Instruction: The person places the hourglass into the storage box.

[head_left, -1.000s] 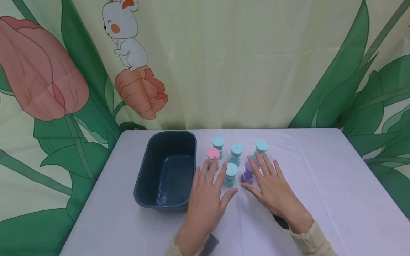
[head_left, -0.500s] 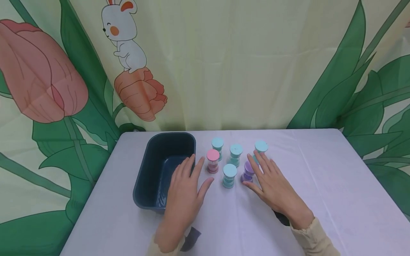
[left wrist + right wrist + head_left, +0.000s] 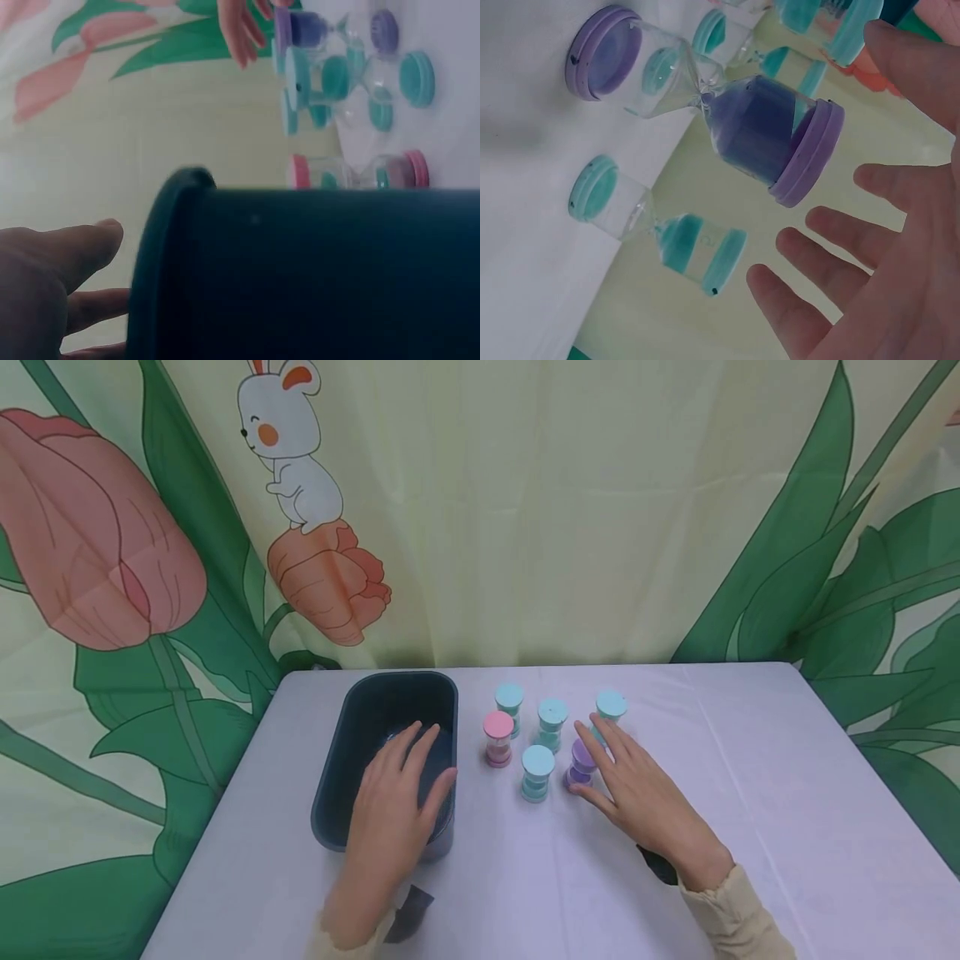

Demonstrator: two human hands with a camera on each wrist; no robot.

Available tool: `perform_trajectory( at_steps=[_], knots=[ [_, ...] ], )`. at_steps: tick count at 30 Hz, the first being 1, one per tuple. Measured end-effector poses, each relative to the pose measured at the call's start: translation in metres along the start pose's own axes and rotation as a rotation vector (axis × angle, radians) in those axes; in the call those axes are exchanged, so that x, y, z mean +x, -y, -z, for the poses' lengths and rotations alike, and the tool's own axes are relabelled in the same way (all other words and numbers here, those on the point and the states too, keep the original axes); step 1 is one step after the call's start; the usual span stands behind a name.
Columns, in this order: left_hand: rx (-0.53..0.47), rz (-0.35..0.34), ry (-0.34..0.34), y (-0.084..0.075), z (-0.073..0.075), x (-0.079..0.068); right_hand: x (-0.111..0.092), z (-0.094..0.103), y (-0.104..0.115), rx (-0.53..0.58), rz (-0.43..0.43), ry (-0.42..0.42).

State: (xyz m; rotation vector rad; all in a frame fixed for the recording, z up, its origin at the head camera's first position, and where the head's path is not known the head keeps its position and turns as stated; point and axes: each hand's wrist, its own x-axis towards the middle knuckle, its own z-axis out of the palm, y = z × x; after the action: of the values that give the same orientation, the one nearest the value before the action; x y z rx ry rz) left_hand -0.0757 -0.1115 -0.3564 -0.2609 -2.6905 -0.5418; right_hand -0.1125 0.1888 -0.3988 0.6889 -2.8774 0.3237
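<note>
"What stands furthest left on your table (image 3: 750, 760)?"

"The dark blue bin (image 3: 397, 692). My left hand (image 3: 384, 818) is over its near part, fingers spread and loose, grasping nothing. From that wrist I see the thumb clear of the rim; whether the other fingers brush it, I can't tell."

"And right of the bin?"

"The pink hourglass (image 3: 498, 735), upright, just beside the bin's wall with a narrow gap. Behind it, slightly to the right, is the back teal hourglass (image 3: 509, 697). Then comes the front teal hourglass (image 3: 537, 764), nearest to me, and beyond it the middle teal hourglass (image 3: 552, 717). Both are upright."

"Where is the purple one?"

"The purple hourglass (image 3: 582, 757) stands upright on the white cloth, next to the right, just beside my thumb. From my right wrist I can see plenty of purple sand in its upper bulb. The right teal hourglass (image 3: 611, 703) stands behind it, partly hidden by my fingertips in the head view."

"Your right hand?"

"My right hand (image 3: 651, 802) is furthest right, fingers spread and free of any hold. Seen from its wrist, they are near the purple cap yet apart from it. A beige sleeve (image 3: 738, 914) covers the forearm."
</note>
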Motion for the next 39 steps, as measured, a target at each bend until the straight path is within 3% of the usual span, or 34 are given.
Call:
perform_trajectory(
  at_steps=[17,31,39],
  knots=[
    [-0.036,-0.047,-0.083,0.053,0.018,0.001,0.002,-0.001,-0.006,0.016,0.048,0.000],
    [-0.043,0.040,-0.047,0.087,0.028,0.009,0.006,-0.012,-0.009,0.014,0.119,-0.081],
    [-0.088,0.081,-0.027,0.101,0.028,0.011,0.008,-0.009,-0.008,0.084,0.063,-0.068]
  ],
)
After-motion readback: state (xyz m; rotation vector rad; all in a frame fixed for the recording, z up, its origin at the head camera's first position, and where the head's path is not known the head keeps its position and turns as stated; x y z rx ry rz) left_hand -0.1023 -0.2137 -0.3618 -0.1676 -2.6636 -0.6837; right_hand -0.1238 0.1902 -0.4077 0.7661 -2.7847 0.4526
